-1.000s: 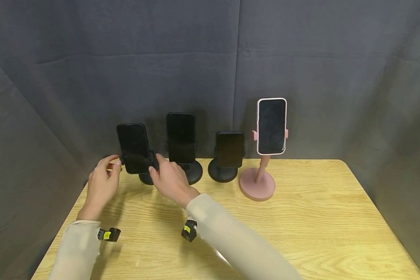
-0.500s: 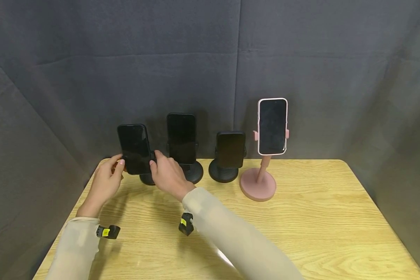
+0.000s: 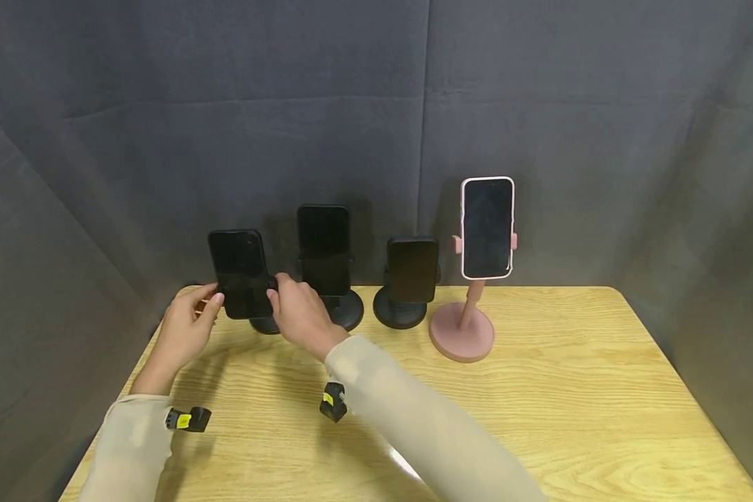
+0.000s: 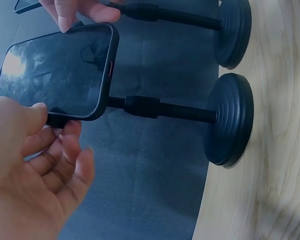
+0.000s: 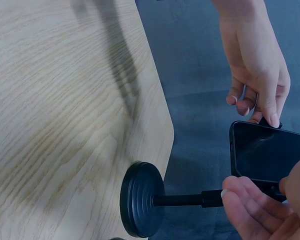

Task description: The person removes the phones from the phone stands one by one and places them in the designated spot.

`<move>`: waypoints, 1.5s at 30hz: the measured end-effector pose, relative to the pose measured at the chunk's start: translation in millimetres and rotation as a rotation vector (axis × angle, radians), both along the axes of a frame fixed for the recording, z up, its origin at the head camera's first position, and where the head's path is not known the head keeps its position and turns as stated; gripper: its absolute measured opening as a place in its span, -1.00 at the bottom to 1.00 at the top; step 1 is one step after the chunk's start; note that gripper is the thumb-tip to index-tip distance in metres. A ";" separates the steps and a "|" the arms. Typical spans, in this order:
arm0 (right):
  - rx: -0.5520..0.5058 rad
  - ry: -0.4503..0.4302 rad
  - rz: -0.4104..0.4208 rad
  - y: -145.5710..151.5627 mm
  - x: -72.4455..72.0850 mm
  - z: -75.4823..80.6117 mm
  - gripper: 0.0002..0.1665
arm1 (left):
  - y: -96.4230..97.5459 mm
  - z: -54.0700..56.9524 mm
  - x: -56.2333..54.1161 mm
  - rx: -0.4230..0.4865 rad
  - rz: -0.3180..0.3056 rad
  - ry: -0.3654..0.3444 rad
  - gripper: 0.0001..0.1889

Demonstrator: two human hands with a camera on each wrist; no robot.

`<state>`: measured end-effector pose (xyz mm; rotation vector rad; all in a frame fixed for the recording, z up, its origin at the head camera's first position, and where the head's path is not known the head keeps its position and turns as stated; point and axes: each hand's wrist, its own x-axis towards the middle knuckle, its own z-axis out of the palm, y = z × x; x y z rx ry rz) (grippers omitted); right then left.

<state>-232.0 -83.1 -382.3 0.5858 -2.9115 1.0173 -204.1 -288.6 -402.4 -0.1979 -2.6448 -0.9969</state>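
Observation:
A black phone (image 3: 238, 268) sits upright, slightly tilted, in the clamp of the leftmost black phone stand (image 4: 232, 120). My left hand (image 3: 185, 331) holds its left side, thumb on the phone's front edge and fingers curled at the clamp arm. At the opposite side my right hand (image 3: 304, 317) grips the phone's edge, its thumb at the front and other fingers reaching behind. In the right wrist view the stand's round ridged base (image 5: 140, 200) rests on the table, its pole running to the back of the phone. The clamp is mostly hidden behind the phone and hands.
To the right stand a second black stand with a phone (image 3: 324, 247), a shorter one with a small dark phone (image 3: 412, 268), and a pink stand (image 3: 461, 331) bearing a white-framed phone (image 3: 488, 226). A grey curtain (image 3: 376, 125) hangs behind the wooden table (image 3: 571, 397).
Both hands have closed in on the phone's sides, the left thumb coming onto its edge. The phone has shifted slightly downward in the head view. The other stands stay put.

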 end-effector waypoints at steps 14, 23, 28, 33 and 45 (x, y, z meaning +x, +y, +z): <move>-0.250 -0.131 0.031 3.2 6.4 -0.7 -0.56 | 0.9 -2.7 7.1 0.098 0.009 0.105 -0.64; -0.318 -0.137 0.073 7.1 10.6 2.4 -0.56 | -1.6 3.2 14.9 0.106 0.000 0.138 -0.66; -0.347 -0.158 0.090 9.0 13.2 6.0 -0.55 | -1.3 7.3 20.6 0.074 -0.001 0.161 -0.65; -0.364 -0.158 0.106 14.1 18.2 10.5 -0.53 | 0.9 12.5 27.5 0.077 -0.010 0.151 -0.65; -0.459 -0.161 0.145 32.5 35.7 21.4 -0.52 | 8.4 22.1 42.9 0.147 -0.064 0.173 -0.68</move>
